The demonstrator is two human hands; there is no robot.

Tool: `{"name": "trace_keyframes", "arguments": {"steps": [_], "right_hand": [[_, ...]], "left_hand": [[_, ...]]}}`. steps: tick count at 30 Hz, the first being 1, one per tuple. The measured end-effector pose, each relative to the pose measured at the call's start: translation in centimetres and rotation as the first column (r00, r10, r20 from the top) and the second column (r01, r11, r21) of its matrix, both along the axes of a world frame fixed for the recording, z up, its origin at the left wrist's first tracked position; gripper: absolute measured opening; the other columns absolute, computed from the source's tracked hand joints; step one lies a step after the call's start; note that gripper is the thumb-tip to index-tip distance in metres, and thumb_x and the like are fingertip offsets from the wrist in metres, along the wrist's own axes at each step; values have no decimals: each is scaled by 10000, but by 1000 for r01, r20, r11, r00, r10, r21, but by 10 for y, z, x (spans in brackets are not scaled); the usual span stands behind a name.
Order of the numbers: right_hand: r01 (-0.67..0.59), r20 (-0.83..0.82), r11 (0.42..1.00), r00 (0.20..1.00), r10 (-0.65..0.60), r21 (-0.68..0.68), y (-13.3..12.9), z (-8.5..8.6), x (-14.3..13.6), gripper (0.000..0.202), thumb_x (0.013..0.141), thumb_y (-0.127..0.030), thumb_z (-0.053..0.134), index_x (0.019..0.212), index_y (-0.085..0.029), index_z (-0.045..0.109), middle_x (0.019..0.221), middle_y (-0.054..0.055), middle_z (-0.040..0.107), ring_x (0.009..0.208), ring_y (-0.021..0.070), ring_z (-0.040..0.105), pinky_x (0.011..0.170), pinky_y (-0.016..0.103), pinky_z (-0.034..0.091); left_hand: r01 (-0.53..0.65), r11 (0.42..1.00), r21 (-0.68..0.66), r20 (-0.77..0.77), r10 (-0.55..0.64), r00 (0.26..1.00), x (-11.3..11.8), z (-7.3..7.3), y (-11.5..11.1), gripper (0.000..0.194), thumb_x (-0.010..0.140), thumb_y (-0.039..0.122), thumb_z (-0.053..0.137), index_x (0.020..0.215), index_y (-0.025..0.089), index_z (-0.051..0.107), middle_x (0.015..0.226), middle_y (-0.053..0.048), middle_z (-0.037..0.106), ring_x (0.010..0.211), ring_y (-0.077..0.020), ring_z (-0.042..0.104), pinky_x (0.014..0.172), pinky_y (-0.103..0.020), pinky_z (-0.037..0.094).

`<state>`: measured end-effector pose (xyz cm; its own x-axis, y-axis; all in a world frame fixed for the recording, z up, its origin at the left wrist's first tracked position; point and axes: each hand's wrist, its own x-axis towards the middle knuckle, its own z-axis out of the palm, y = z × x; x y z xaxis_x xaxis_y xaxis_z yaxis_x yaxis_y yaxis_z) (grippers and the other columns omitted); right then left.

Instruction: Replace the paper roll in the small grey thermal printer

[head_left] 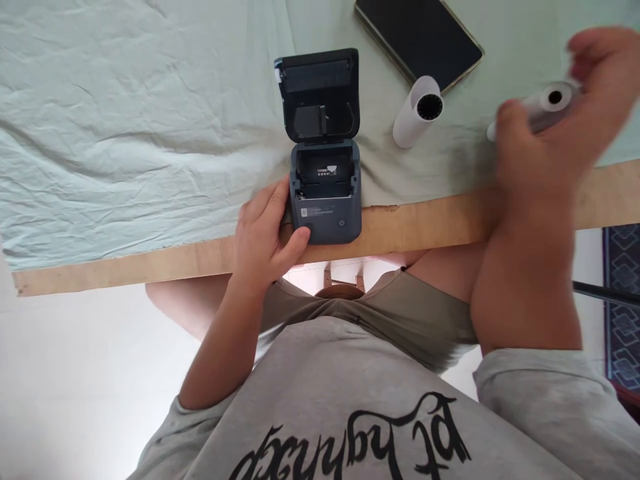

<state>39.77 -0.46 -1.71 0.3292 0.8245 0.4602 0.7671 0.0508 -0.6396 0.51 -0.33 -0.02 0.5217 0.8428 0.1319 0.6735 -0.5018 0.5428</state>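
A dark printer (327, 223), lid flipped open, sits at the near edge of the cloth-covered worktop (150, 133), its left side clasped by the left grip (287, 223); right of the printer are a white roll (407, 127) and a flat dark device (420, 37), and farther right the blurred right grip (544, 93) surrounds a second roll (545, 110), whether clenched cannot be told

That dark blue-grey boxy device (327, 223) sits upper centre of the frame, its black-lined lid flipped up, its compartment showing a small printed label; the white paper roll (539, 112), upper right, lies slantwise, a little blurred, its dark round core showing.
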Motion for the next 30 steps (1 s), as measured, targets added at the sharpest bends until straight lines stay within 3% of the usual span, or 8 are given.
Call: {"name": "trace_keyframes", "arguments": {"steps": [4, 10, 12, 16, 18, 21, 26, 30], "right_hand": [[220, 111, 972, 971, -210, -84, 4, -6, -13, 575, 604, 37, 733, 1133, -180, 677, 1161, 88, 519, 1115, 248, 574, 1034, 469, 483], [356, 183, 920, 927, -326, -163, -1, 4, -13, 504, 685, 24, 645, 1138, -192, 689, 1120, 78, 529, 1017, 223, 578, 1001, 497, 473], [302, 211, 943, 940, -269, -143, -3, 4, -13, 534, 673, 1, 662, 1167, -204, 674, 1132, 79, 566, 1015, 233, 591, 956, 484, 491], [9, 171, 995, 985, 9, -102, -7, 8, -28, 705, 658, -110, 785, 1317, -256, 583, 1048, 31, 673, 923, 221, 656, 861, 437, 529], [-95, 178, 986, 977, 118, -134, -9, 11, -38, 618, 686, -178, 811, 1261, -281, 611, 951, 7, 699, 871, 216, 670, 844, 432, 536], [-135, 239, 973, 954, 178, -187, -10, 14, -48, 486, 707, -251, 821, 1164, -291, 661, 960, 20, 731, 938, 234, 682, 887, 436, 538], [-123, 233, 976, 959, 164, -180, -12, 9, -41, 642, 642, -297, 853, 1248, -289, 638, 1041, 64, 712, 979, 251, 672, 891, 430, 551], [-228, 114, 955, 961, 252, -190, -20, 6, -31, 772, 641, -344, 852, 1362, -298, 581, 1184, 98, 704, 1022, 255, 690, 820, 410, 561]], "left_hand": [[-7, 1000, 5, 5, 7, 1000, 1, 1, 0, 734, 1032, 680, 318, 1542, 186, 505, 1492, -171, 611, 1336, -374, 612, 1054, -507, 495], [-13, 1000, 1, -10, 13, 1000, 2, 1, 0, 696, 1024, 639, 356, 1524, 182, 515, 1481, -168, 618, 1329, -368, 616, 1059, -501, 496], [-17, 1000, -7, -19, 17, 1000, 2, 1, 0, 675, 1019, 619, 371, 1523, 193, 513, 1496, -159, 611, 1342, -364, 610, 1069, -501, 496], [-21, 1000, -16, -17, 21, 1000, 2, 2, 0, 662, 1011, 587, 393, 1525, 186, 508, 1500, -164, 605, 1347, -373, 604, 1080, -520, 493], [-22, 999, -24, -15, 22, 1000, 2, 2, -1, 657, 1011, 583, 393, 1532, 198, 501, 1502, -157, 603, 1352, -373, 597, 1089, -527, 488], [-17, 1000, -17, -3, 17, 1000, 2, 1, -1, 662, 1012, 610, 392, 1541, 227, 495, 1498, -143, 610, 1347, -366, 598, 1087, -522, 487], [-19, 1000, -19, 18, 19, 1000, 2, 0, 0, 679, 1010, 646, 396, 1545, 242, 504, 1490, -147, 614, 1328, -384, 604, 1071, -543, 489], [-20, 1000, -21, 11, 21, 1000, 2, 1, 0, 687, 1013, 647, 380, 1552, 236, 493, 1495, -145, 609, 1346, -373, 598, 1086, -531, 489]]}}
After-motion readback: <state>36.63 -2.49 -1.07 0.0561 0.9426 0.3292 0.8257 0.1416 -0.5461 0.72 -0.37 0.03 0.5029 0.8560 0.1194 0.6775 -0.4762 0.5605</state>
